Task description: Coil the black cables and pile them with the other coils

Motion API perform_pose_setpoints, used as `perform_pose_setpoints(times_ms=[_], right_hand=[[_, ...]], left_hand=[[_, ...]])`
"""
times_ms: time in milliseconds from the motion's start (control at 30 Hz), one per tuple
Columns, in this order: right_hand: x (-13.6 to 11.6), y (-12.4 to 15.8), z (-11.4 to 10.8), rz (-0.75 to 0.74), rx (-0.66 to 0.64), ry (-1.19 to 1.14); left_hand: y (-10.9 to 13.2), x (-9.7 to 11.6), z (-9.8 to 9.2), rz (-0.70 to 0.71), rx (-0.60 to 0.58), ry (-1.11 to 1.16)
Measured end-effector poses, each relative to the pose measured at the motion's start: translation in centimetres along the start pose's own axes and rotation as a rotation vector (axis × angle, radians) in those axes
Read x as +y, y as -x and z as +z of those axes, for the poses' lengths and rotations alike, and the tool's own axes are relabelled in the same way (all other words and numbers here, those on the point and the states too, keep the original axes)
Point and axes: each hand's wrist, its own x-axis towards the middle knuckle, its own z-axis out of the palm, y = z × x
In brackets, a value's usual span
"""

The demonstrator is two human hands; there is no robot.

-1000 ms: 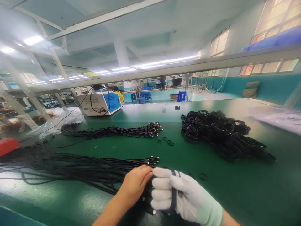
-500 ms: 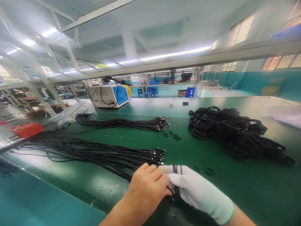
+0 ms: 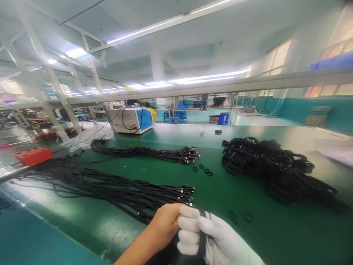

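Note:
A black cable (image 3: 203, 241) is wound in several turns around the fingers of my right hand (image 3: 220, 235), which wears a white glove. The gloved thumb presses on the turns, and the fingers are bent. My bare left hand (image 3: 164, 222) is closed against the gloved fingertips; its own fingertips are hidden. Just beyond my left hand lie the connector ends of a loose bundle of black cables (image 3: 118, 189). A second cable bundle (image 3: 146, 152) rests farther back. To the right is a heap of black coils (image 3: 264, 158).
Small black rings (image 3: 201, 166) lie between the far bundle and the heap on the green tabletop (image 3: 281, 235). A white and blue machine (image 3: 128, 119), a clear plastic bag (image 3: 85, 136) and a red box (image 3: 34, 156) stand left. A shelf beam (image 3: 193, 88) crosses above the table.
The view has tilted upward slightly. My left hand has turned and moved behind the gloved fingertips, hiding the strand that showed at its fingers. The gloved fingers now face me more.

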Motion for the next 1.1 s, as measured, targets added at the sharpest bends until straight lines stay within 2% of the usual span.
perform_pose_setpoints(times_ms=[67, 167, 233, 333, 433, 500, 600, 700, 800, 933, 1100], right_hand=[[-0.9, 0.1, -0.2, -0.160, 0.113, 0.052], [-2.1, 0.4, -0.8, -0.285, 0.271, 0.125], [-2.7, 0.5, -1.2, -0.327, 0.323, 0.149], [-3.0, 0.5, -1.4, -0.345, 0.381, 0.156], [-2.6, 0.4, -1.6, -0.330, 0.397, 0.229], [-2.1, 0.3, -1.8, -0.310, 0.409, 0.320], [-1.1, 0.2, -2.0, -0.232, 0.416, 0.434], [-0.2, 0.3, -1.9, -0.085, 0.259, 0.404], [0.4, 0.5, -1.7, 0.031, 0.103, 0.259], [0.7, 0.7, -1.8, 0.121, 0.055, 0.191], [0.5, 0.7, -2.8, 0.170, 0.083, 0.217]], left_hand=[[0.3, -0.2, 0.2, -0.023, 0.066, -0.211], [1.1, -0.4, 1.3, -0.075, 0.164, -0.470], [1.7, -0.2, 2.6, -0.074, 0.208, -0.606], [2.3, 0.8, 4.4, 0.002, 0.250, -0.728], [2.4, 2.0, 5.0, 0.113, 0.276, -0.771], [2.2, 2.5, 4.4, 0.220, 0.279, -0.802], [1.6, 3.2, 2.1, 0.438, 0.220, -0.868], [0.7, 3.8, -1.1, 0.579, 0.081, -0.868], [-0.4, 3.7, -3.3, 0.596, -0.035, -0.740], [-1.6, 2.6, -3.3, 0.550, -0.100, -0.577], [-1.8, 2.6, -2.7, 0.593, -0.081, -0.588]])
